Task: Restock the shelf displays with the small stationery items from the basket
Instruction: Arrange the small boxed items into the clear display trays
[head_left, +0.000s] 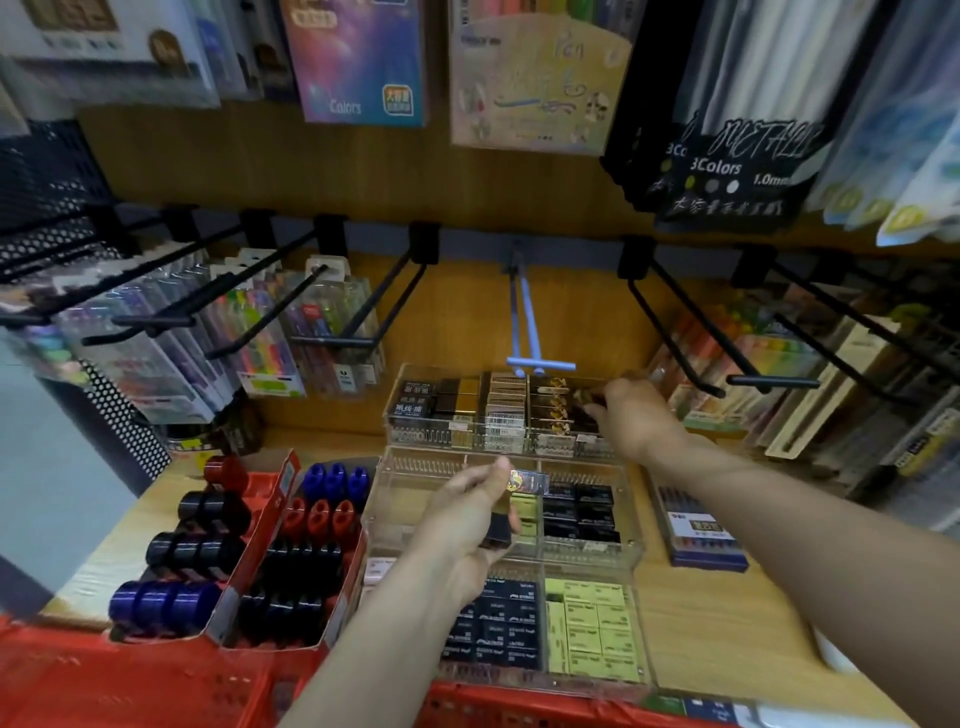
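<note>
My left hand (467, 525) grips a few small black boxes (527, 483) with a shiny gold label, held above the middle clear acrylic tray (395, 499). My right hand (631, 415) reaches into the right compartment of the rear clear tray (400, 410) and pinches a small black-and-gold box (587, 397) among a row of the same boxes. The red plastic basket (130, 680) shows along the bottom edge, below my arms.
Red cardboard display boxes (270, 525) with black, red and blue ink bottles stand at the left. A front tray (597, 629) holds black and yellow boxes. A flat pen pack (701, 540) lies at the right. Black hooks (675, 322) with hanging pen packs jut out overhead.
</note>
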